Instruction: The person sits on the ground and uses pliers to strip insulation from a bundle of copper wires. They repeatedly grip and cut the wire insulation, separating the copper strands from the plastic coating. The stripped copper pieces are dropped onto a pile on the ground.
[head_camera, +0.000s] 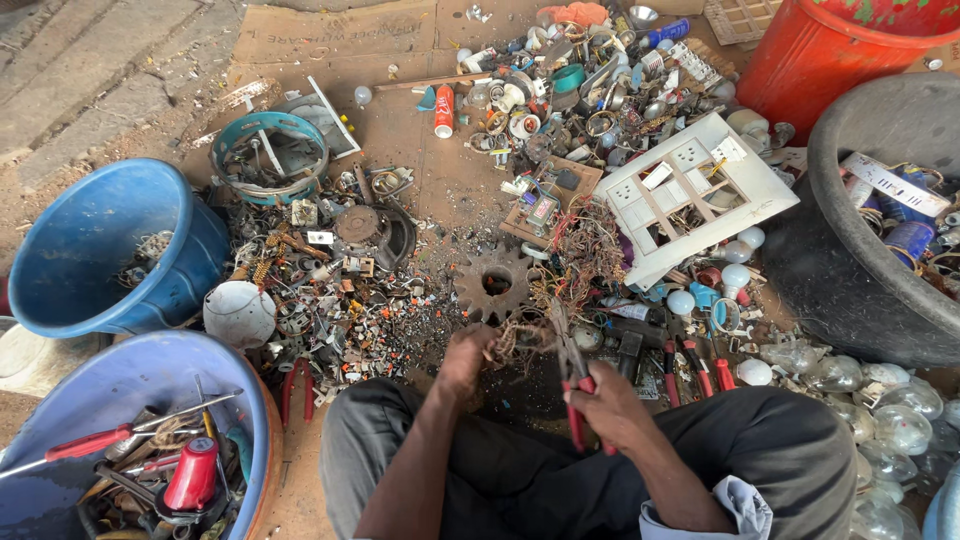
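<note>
I sit on the ground with my knees apart. My left hand (466, 360) is closed around a tangled bundle of thin copper wire (512, 340), held just above the ground. My right hand (605, 405) grips red-handled pliers (572, 362), whose jaws point up into the wire bundle. More tangled wire (585, 250) lies beyond the bundle, next to a rusty gear wheel (493, 283).
Scrap parts cover the ground ahead: a white switch panel frame (690, 195), light bulbs (880, 400), a red spray can (444, 110). Two blue tubs (110, 250) (140, 380) stand left, the nearer holding tools. A black tub (860, 270) and red barrel (830, 50) stand right.
</note>
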